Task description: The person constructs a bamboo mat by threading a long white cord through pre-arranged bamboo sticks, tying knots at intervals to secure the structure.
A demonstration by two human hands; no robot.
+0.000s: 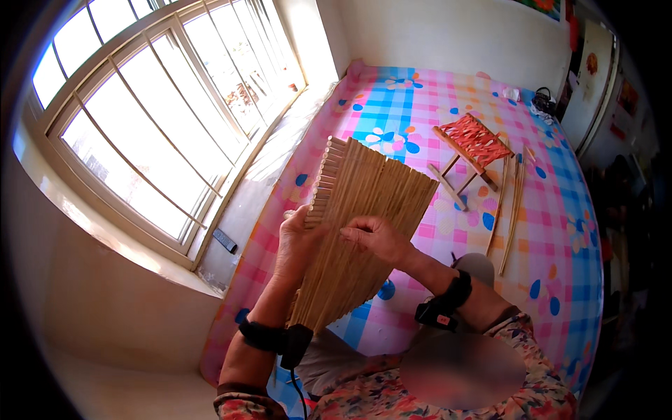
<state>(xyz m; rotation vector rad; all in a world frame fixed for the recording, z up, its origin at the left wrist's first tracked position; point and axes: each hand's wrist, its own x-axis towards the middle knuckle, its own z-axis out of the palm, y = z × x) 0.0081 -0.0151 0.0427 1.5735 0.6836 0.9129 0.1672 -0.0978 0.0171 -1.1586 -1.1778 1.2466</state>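
A flat mat of straw-coloured plant stalks (381,185), laid side by side, tilts up in front of me above my lap. Its left edge shows a row of round, pale stalk ends. My left hand (299,234) grips that edge, its fingers partly blurred and overlapping the mat. Over the middle of the mat, my right hand (374,236) is closed in a pinch with the fingertips turned left. Whatever it pinches, perhaps something thin, is too small to make out. Both wrists carry black straps.
A folding stool (476,140) with a red woven seat stands beyond the mat to the right. Several long thin stalks (514,217) lie beside it on the checked, flowered sheet (448,91). On the left, a remote control (225,241) rests on the sill under a barred window (161,105).
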